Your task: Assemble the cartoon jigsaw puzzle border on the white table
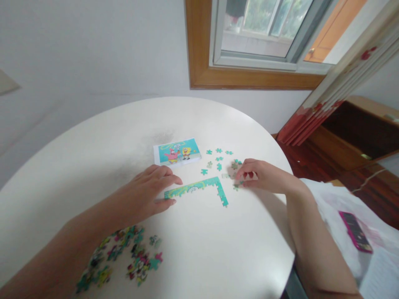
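A joined strip of jigsaw puzzle (202, 185), mostly teal, lies on the white table and forms a corner: a long top run and a short right side. My left hand (157, 182) is at the strip's left end, thumb and fingers apart on either side of it. To the right, my right hand (260, 175) reaches down among loose teal and pale puzzle pieces (236, 164). Its fingers are bent, with a gap between thumb and forefinger; their tips touch or nearly touch the pieces. More teal pieces (219, 167) lie spread between the strip and that hand.
Behind the strip lies a cartoon picture box (179, 152). A heap of mixed puzzle pieces (137, 257) sits near the front left, partly behind my left forearm. The round table (199, 120) meets the wall below a window. At right, a pink-edged phone (355, 231) rests on white cloth.
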Demonstrator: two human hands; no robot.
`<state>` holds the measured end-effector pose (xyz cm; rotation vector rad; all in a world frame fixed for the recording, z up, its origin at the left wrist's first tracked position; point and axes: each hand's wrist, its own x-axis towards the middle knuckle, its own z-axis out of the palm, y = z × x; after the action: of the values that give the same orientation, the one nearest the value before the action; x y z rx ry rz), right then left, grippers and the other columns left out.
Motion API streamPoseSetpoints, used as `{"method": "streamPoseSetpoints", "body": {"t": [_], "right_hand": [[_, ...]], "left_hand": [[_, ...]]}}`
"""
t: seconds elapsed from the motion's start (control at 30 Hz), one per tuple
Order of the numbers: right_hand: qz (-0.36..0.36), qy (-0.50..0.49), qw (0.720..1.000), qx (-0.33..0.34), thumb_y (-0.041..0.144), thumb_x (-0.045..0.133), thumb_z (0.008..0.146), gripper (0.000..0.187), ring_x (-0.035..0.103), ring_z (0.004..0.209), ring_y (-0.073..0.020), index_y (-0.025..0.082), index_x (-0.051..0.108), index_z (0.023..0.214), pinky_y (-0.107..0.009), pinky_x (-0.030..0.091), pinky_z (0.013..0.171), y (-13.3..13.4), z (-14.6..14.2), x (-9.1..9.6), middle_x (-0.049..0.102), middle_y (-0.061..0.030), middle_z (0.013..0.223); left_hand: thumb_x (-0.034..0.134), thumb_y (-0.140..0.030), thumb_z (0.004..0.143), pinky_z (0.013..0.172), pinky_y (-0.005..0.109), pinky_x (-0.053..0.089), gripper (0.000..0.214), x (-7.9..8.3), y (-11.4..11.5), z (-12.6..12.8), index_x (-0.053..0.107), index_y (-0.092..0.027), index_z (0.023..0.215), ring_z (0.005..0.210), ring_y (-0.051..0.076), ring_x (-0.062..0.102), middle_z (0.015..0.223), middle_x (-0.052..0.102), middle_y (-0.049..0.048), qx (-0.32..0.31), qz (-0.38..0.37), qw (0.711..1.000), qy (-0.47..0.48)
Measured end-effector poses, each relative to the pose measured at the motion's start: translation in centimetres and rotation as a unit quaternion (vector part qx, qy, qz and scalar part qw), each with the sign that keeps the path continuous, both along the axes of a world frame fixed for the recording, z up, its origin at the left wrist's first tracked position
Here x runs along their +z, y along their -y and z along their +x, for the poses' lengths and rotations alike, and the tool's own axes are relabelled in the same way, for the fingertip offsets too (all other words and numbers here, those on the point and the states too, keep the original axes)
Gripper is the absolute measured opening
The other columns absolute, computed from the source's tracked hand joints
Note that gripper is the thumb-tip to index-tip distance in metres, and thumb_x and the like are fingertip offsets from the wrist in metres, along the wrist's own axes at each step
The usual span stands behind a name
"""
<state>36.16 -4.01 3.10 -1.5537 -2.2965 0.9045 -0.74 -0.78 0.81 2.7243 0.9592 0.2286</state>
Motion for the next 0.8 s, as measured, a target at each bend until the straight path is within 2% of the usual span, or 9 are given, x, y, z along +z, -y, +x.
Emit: {"method": "streamPoseSetpoints", "body": {"t": [0.1, 0.2, 0.33, 0.57, 0.8], "right_hand": [[-0.013, 0.013, 1.000, 0.021, 0.029, 0.070, 0.080, 0.021, 0.059, 0.078, -0.0168, 0.022, 0.075, 0.099, -0.029, 0.046, 0.071, 0.3, 0.0, 0.1, 0.062, -0.0065, 0.099], [-0.007, 0.031, 0.999, 0.022, 0.026, 0.071, 0.079, 0.019, 0.060, 0.079, -0.0174, 0.021, 0.075, 0.097, -0.029, 0.046, 0.070, 0.2, -0.3, -0.2, 0.064, -0.0068, 0.101], [0.001, 0.036, 0.998, 0.042, 0.019, 0.067, 0.079, 0.014, 0.061, 0.081, -0.0183, 0.021, 0.075, 0.091, -0.029, 0.046, 0.073, 0.1, -0.9, -0.3, 0.066, -0.0063, 0.095], [0.005, 0.026, 0.999, 0.047, 0.019, 0.066, 0.077, 0.010, 0.059, 0.077, -0.0163, 0.020, 0.073, 0.084, -0.027, 0.044, 0.070, 0.1, -1.0, -0.6, 0.066, -0.0043, 0.088], [-0.065, 0.003, 0.997, 0.044, 0.026, 0.069, 0.076, 0.008, 0.055, 0.068, -0.0142, 0.019, 0.072, 0.080, -0.024, 0.041, 0.062, 0.0, -0.8, -0.9, 0.065, -0.0021, 0.079]], "left_hand": [[0.059, -0.032, 0.089, 0.104, 0.038, 0.036, 0.032, 0.0, 0.0, 0.0, 0.059, -0.027, 0.120, 0.115, 0.025, 0.049, 0.113, 0.057, 0.0041, 0.001, 0.004, 1.000, 0.002], [0.059, -0.033, 0.088, 0.103, 0.037, 0.037, 0.032, 0.0, -0.1, 0.0, 0.060, -0.027, 0.120, 0.113, 0.025, 0.050, 0.113, 0.057, 0.0040, 0.002, 0.001, 1.000, -0.006], [0.059, -0.033, 0.088, 0.103, 0.038, 0.037, 0.032, -0.1, -0.2, 0.0, 0.059, -0.027, 0.120, 0.114, 0.025, 0.050, 0.112, 0.057, 0.0041, -0.002, 0.001, 1.000, 0.004], [0.058, -0.032, 0.089, 0.103, 0.038, 0.037, 0.031, 0.0, -0.2, 0.1, 0.059, -0.027, 0.120, 0.114, 0.025, 0.050, 0.113, 0.057, 0.0043, -0.004, -0.003, 1.000, -0.001], [0.057, -0.032, 0.090, 0.104, 0.037, 0.037, 0.032, 0.0, -0.1, 0.1, 0.058, -0.027, 0.121, 0.114, 0.025, 0.050, 0.114, 0.057, 0.0043, -0.006, 0.001, 1.000, -0.001]]}}
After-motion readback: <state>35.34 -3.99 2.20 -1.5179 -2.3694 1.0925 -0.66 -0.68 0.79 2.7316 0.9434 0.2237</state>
